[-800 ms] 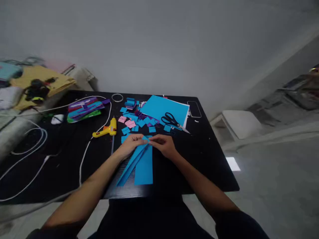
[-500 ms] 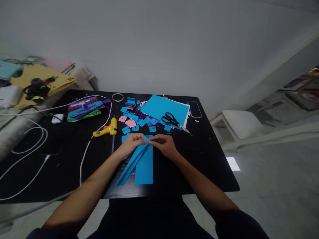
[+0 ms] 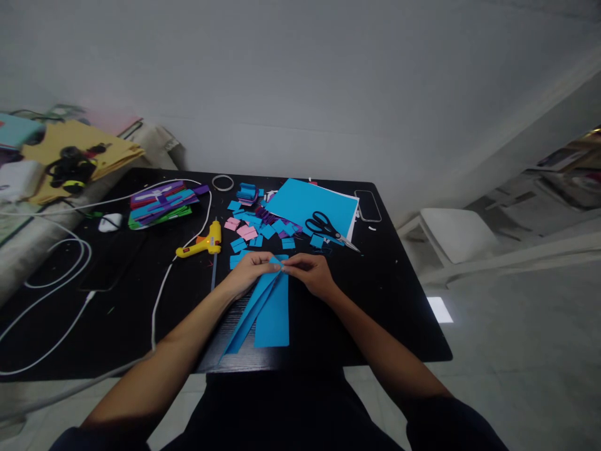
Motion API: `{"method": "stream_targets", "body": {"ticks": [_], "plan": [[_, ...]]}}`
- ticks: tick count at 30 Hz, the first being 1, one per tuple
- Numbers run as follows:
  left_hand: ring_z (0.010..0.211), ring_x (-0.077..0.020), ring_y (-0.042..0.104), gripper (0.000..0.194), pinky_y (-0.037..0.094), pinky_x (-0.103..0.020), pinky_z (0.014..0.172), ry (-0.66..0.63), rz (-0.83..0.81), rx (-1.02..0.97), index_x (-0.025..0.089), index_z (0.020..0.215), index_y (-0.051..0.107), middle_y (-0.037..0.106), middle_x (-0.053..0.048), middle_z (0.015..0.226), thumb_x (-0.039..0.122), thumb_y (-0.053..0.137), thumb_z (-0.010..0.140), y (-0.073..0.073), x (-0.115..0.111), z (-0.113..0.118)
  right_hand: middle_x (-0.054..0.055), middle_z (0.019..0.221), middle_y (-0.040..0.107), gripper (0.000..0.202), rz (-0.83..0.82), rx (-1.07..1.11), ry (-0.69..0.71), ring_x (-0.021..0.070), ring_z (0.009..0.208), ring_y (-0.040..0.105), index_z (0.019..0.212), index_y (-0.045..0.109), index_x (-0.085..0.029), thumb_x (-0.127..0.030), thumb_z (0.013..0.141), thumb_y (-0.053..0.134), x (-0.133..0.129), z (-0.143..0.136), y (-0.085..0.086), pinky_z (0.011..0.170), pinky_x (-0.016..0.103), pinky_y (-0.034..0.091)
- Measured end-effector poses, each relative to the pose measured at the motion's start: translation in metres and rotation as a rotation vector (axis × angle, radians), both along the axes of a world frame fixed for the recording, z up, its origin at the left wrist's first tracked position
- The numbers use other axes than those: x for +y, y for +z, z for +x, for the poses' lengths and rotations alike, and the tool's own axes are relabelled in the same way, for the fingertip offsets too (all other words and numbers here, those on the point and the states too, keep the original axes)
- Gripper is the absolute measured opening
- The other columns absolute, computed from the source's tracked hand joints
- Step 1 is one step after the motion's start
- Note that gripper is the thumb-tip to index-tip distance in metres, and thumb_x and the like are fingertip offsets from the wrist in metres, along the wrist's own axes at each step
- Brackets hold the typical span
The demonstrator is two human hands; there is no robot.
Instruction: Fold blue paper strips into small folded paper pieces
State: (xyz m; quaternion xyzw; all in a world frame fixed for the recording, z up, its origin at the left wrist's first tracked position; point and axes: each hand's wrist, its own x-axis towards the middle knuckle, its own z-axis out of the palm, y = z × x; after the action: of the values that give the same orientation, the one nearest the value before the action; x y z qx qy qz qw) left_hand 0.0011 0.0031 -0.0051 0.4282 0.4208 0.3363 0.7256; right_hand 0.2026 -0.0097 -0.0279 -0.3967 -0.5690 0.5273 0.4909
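A folded strip of blue paper [image 3: 248,317] slants down toward the table's front edge, its upper end pinched between the thumb and fingers of my left hand [image 3: 256,270]. My right hand [image 3: 310,272] pinches the same upper end from the right, fingertips touching the paper. Under the folded strip, a flat blue strip [image 3: 275,316] lies on the black table [image 3: 366,300]. Small blue pieces [image 3: 239,245] and pink pieces [image 3: 246,232] are scattered just beyond my hands.
A yellow glue gun [image 3: 201,241] with a white cord lies left of my hands. Black-handled scissors [image 3: 328,230] rest on a large blue sheet [image 3: 300,203]. Farther off are a phone [image 3: 368,206], a tape ring [image 3: 222,183] and stacked coloured strips [image 3: 162,203].
The lower end of the folded strip has shifted slightly and its layers stand a little differently. Both hands keep their pinch in nearly the same place.
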Motion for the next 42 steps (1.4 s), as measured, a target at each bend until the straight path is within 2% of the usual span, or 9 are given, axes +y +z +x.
{"method": "stream_targets", "body": {"ticks": [24, 36, 42], "plan": [[0.062, -0.013, 0.059, 0.022, 0.046, -0.025, 0.064, -0.023, 0.073, 0.047, 0.014, 0.074, 0.074, 0.069, 0.0, 0.066, 0.032, 0.086, 0.068, -0.007, 0.0041, -0.002, 0.004, 0.087, 0.081, 0.018, 0.003, -0.046, 0.014, 0.0191, 0.079, 0.073, 0.084, 0.084, -0.024, -0.039, 0.075, 0.089, 0.0009, 0.0003, -0.0019, 0.075, 0.031, 0.058], [0.06, -0.0123, 0.058, 0.022, 0.046, -0.024, 0.063, -0.023, 0.07, 0.06, 0.015, 0.072, 0.072, 0.067, 0.001, 0.064, 0.032, 0.085, 0.067, -0.0027, 0.0031, -0.0001, 0.004, 0.087, 0.081, 0.018, -0.006, -0.057, 0.016, 0.0199, 0.079, 0.073, 0.083, 0.084, -0.023, -0.039, 0.076, 0.088, 0.0005, 0.0003, -0.0002, 0.077, 0.032, 0.058], [0.058, -0.0125, 0.058, 0.024, 0.046, -0.024, 0.06, -0.011, 0.084, 0.079, 0.015, 0.073, 0.072, 0.068, 0.001, 0.064, 0.035, 0.085, 0.069, 0.0022, 0.0024, -0.0007, 0.003, 0.081, 0.078, 0.03, -0.103, 0.005, 0.083, 0.0175, 0.073, 0.072, 0.091, 0.08, -0.02, -0.044, 0.075, 0.087, 0.0016, -0.0004, 0.0013, 0.074, 0.032, 0.059]]}}
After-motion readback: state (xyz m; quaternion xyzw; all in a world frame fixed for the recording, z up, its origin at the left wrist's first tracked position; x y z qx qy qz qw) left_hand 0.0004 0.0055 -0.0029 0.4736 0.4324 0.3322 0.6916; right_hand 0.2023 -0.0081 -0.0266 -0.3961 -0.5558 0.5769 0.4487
